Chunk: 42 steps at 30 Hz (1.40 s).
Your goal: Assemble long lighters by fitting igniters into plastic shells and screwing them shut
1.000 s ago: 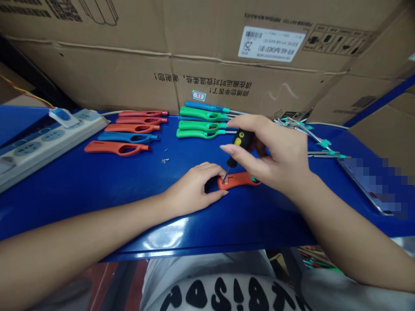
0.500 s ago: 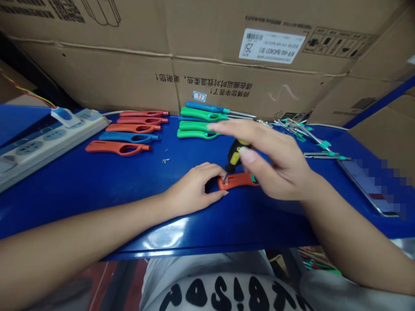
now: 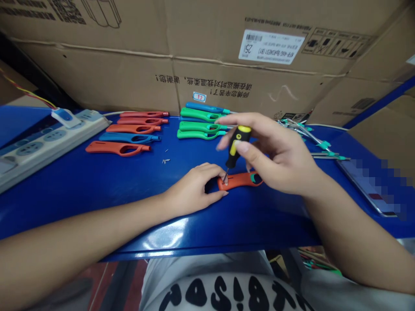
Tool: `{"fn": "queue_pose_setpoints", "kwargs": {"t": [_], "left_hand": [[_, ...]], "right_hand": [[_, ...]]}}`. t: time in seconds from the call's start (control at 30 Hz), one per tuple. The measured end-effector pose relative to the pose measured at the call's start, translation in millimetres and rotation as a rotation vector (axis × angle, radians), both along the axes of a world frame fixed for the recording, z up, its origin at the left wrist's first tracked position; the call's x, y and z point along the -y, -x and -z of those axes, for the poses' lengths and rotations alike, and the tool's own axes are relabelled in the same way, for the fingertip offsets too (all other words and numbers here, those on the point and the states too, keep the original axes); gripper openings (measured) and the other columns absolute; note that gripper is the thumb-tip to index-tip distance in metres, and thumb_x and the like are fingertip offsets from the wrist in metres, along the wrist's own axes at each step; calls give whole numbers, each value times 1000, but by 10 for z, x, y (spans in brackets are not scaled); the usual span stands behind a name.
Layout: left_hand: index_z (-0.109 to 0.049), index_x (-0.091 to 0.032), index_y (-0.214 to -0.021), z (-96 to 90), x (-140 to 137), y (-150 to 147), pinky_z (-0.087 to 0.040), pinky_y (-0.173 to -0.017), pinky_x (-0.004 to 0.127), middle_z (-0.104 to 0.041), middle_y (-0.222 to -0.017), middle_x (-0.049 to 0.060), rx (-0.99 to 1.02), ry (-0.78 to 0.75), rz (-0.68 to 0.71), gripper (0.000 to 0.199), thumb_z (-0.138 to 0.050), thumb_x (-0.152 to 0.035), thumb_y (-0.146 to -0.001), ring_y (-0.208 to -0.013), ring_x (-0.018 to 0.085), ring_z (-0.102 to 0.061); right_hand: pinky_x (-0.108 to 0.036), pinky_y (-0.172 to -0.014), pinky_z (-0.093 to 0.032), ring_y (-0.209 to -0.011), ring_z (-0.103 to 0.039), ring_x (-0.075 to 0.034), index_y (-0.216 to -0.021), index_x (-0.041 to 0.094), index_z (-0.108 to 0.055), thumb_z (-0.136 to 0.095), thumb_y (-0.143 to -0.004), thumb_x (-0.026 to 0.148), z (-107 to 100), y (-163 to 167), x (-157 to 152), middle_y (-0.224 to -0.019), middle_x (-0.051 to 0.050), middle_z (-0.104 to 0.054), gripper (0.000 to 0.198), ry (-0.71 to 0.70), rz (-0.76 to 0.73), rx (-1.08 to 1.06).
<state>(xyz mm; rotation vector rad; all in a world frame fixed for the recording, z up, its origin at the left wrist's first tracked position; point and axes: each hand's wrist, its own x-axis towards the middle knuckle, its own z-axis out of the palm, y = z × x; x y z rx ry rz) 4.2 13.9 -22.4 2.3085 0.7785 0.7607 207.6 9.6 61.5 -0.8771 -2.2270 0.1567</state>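
Observation:
My left hand (image 3: 197, 188) lies on the blue table, its thumb and fingers pinching the wide end of an orange lighter (image 3: 241, 180) with a green trigger. A short black and yellow screwdriver (image 3: 238, 144) stands tilted with its tip at that end, by my left fingertips. My right hand (image 3: 275, 157) is closed on the screwdriver's handle, the thumb against its near side and the fingers curled around behind. The lighter's far tip is partly hidden behind my right hand. Several small screws (image 3: 165, 161) lie left of the lighter.
At the back left, orange casings (image 3: 113, 148) and a blue casing (image 3: 126, 137) lie beside a power strip (image 3: 53, 136). Green lighters (image 3: 194, 126) lie at the back middle. Metal rods (image 3: 324, 144) and a phone (image 3: 366, 185) are at right. A cardboard box (image 3: 129, 73) stands behind.
My right hand's fingers have shifted around the screwdriver handle, and more of the handle shows. My left hand and the lighter have stayed in place.

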Motion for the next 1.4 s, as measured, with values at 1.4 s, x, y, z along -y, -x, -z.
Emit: {"fn": "queue_pose_setpoints", "kwargs": {"t": [1.4], "left_hand": [[-62,-21,-96,1,-1,2,-51,-91,36,-71,-103,2,6,-12,1,15,-74,-21,-86,-98,21,-66]], "right_hand": [[-28,-72,-60,-93,-72,-15,-146,26,-49,-33,-109,36,42,-36,-37,-129,-7,-69,41,88,-133,5]]}}
